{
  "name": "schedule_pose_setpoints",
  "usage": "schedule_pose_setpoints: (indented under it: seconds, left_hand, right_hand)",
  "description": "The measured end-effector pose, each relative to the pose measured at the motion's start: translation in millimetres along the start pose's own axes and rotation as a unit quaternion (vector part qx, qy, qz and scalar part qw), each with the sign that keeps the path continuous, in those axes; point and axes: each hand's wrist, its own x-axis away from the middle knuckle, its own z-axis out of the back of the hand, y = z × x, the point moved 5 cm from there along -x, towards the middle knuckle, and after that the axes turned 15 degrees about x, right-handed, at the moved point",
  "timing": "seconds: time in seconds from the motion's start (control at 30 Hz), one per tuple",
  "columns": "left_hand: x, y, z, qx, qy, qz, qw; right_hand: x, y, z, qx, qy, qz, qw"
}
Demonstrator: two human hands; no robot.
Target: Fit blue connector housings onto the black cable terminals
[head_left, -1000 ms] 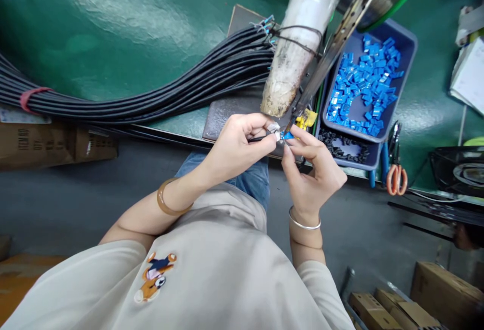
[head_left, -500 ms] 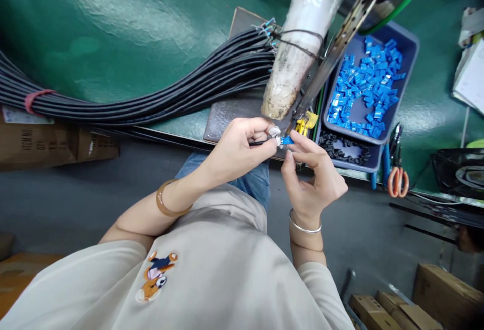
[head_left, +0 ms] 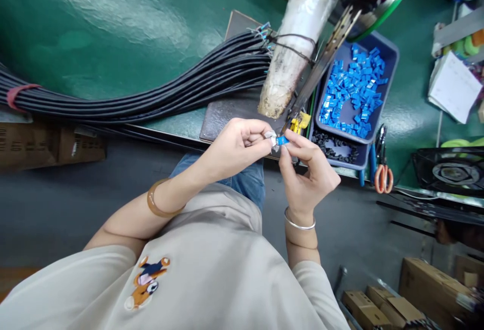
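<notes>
I see my left hand (head_left: 234, 148) pinching a black cable's metal-tipped end (head_left: 270, 137) and my right hand (head_left: 308, 173) pinching a blue connector (head_left: 282, 141) — touching between my fingertips, axis left-right.

Cable end hidden inside left hand (head_left: 230, 148) fist. Blue connector (head_left: 282, 140) mostly covered by right hand (head_left: 308, 173) fingertips; pins too small to tell. Black cable bundle (head_left: 151, 99) cut off at left edge. Cardboard boxes (head_left: 423, 294) cropped at bottom edge.
</notes>
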Motion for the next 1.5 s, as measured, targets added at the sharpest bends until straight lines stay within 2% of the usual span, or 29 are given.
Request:
schedule_pose_setpoints:
  seconds: [0.33,0.63,0.9,0.97,1.1,1.2,1.27,1.3,1.37,1.43,1.5]
  left_hand:
    - [-5,9,-2.8,-0.021,0.022,-0.053,0.998]
    - [-3,3,-1.4,-0.012,-0.009,0.003,1.000]
    - [5,2,-3.4,-0.040,-0.044,0.002,0.998]
    - [8,2,-3.5,-0.063,-0.050,-0.013,0.997]
    - [14,5,-3.1,-0.129,-0.030,-0.085,0.988]
    - [17,5,-2.7,-0.132,-0.015,-0.119,0.984]
    - [18,3,-1.8,-0.092,-0.013,-0.107,0.990]
    - [19,1,-0.9,-0.065,-0.011,-0.095,0.993]
    - [18,-1,0.9,-0.021,-0.003,-0.067,0.998]
    - [16,-3,2.2,0.000,0.001,-0.044,0.999]
    - [14,-3,2.2,0.010,-0.002,-0.026,1.000]
  right_hand:
    - [-7,2,0,0.007,0.007,0.007,1.000]
    - [0,-3,1,0.036,0.001,0.031,0.999]
    - [1,9,16,-0.024,0.006,-0.059,0.998]
    - [1,5,20,0.021,0.001,-0.036,0.999]
    - [4,-8,11,0.085,-0.062,0.014,0.994]
    - [9,-4,2,0.021,-0.109,-0.057,0.992]
    - [13,1,-4,-0.064,-0.149,-0.127,0.978]
    - [14,3,-5,-0.094,-0.148,-0.149,0.973]
    - [12,7,2,-0.110,-0.076,-0.160,0.978]
    - [10,8,15,-0.120,0.061,-0.143,0.980]
    - [10,9,22,-0.148,0.159,-0.126,0.968]
